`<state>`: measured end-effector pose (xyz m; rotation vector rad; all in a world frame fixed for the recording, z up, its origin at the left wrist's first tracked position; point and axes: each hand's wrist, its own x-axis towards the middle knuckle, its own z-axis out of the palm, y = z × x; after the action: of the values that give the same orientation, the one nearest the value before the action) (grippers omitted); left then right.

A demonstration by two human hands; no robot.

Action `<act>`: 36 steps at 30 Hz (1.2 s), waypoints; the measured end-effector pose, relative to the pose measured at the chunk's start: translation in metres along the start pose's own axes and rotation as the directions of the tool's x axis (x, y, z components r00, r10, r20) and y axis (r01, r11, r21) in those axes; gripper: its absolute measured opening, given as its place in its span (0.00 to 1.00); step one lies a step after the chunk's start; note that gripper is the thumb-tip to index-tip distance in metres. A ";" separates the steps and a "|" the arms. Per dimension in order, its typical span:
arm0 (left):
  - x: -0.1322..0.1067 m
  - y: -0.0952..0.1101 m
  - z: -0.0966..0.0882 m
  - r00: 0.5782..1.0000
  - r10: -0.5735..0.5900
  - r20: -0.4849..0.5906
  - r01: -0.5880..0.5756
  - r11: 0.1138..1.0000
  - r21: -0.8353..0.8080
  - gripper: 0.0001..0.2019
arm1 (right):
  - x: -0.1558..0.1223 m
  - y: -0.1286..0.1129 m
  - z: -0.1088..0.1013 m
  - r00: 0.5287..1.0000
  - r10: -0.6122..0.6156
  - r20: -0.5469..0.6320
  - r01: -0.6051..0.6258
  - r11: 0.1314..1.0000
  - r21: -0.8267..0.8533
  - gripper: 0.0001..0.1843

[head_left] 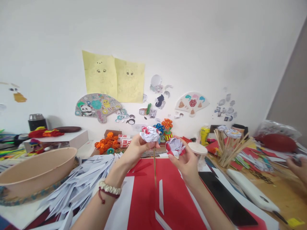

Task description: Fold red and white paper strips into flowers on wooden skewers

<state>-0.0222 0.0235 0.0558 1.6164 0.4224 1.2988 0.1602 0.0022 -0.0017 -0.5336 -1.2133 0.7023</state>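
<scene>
My left hand (136, 147) is raised above the table, fingers closed round a thin wooden stick (154, 166) topped by a white and red paper flower (149, 133). My right hand (185, 160) is beside it, palm up, fingers curled round a second white and red paper flower (175, 146) with no stick showing. The two flowers are a short gap apart. A beaded bracelet (109, 189) and a red cord sit on my left wrist. Below both hands lies a red paper sheet (172, 198) with white strips on it.
A pile of white paper strips (81, 182) and a tan bowl (35, 171) lie at the left. A cup of wooden sticks (227, 148), a white-lidded jar (198, 150) and a glue gun (251, 191) stand at the right. Another person's hand (297, 167) shows at the right edge.
</scene>
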 end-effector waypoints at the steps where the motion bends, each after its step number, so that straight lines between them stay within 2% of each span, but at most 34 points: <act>1: -0.001 -0.001 0.000 1.000 -0.004 0.016 0.005 1.000 -0.013 0.14 | -0.001 -0.001 0.001 1.000 -0.004 -0.002 0.004 1.000 -0.002 0.36; 4: -0.004 -0.001 0.002 0.995 -0.051 0.085 0.055 0.997 -0.047 0.16 | -0.003 -0.006 0.003 1.000 -0.029 0.003 0.029 1.000 0.002 0.33; 8: -0.006 0.005 0.003 0.980 -0.129 0.151 0.133 0.991 -0.015 0.16 | -0.006 -0.014 0.005 0.999 -0.040 0.019 0.040 0.999 -0.006 0.32; 13: -0.005 0.021 0.000 0.969 -0.152 0.194 0.147 0.988 0.042 0.13 | -0.008 -0.019 0.006 0.999 -0.022 0.024 0.022 1.000 0.016 0.32; 17: -0.003 0.026 -0.004 0.978 -0.120 0.169 0.109 0.991 0.077 0.10 | -0.005 -0.016 0.006 1.000 -0.016 0.014 0.016 0.999 0.032 0.32; 22: -0.002 0.022 -0.007 0.973 -0.167 0.161 0.145 0.980 0.138 0.10 | -0.002 -0.014 0.005 0.998 -0.067 0.014 0.068 0.997 -0.030 0.29; 30: -0.003 0.041 0.002 0.986 -0.096 0.136 0.050 0.951 0.306 0.05 | -0.003 -0.017 0.004 0.995 -0.058 0.082 0.066 0.993 -0.099 0.30; 33: -0.002 0.044 0.006 0.978 -0.054 0.201 -0.028 0.923 0.384 0.04 | -0.002 -0.011 0.002 0.994 -0.068 0.088 0.080 0.988 -0.134 0.32; 36: -0.001 0.039 0.005 0.967 -0.041 0.253 -0.061 0.921 0.384 0.08 | 0.001 -0.002 -0.001 0.991 -0.113 0.075 0.123 0.981 -0.152 0.33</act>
<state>-0.0295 0.0021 0.0886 2.0938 0.5357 1.0337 0.1614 0.0011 0.0003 -0.5662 -1.3580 0.5300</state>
